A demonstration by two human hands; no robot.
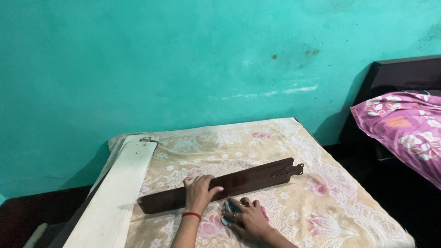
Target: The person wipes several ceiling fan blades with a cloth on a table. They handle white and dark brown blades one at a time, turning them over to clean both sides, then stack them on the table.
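Teal wall [183, 59] is seen behind a table [358, 206] covered with a cream floral cloth. 2 fan blades are laid on it: a dark brown blade [248, 181] stretched across the middle, its mounting end toward the right, and a white blade [119, 193] set along the left edge, the 2 nearly meeting at the brown blade's wide end. The brown blade is pressed down by the left hand [198, 193], laid flat with fingers together, a red band at the wrist. A blue rag [228, 212] is bunched under the right hand [248, 218] just beside the blade's near edge, fingers curled over it. A pink floral pillow [404, 128] is seen at far right.
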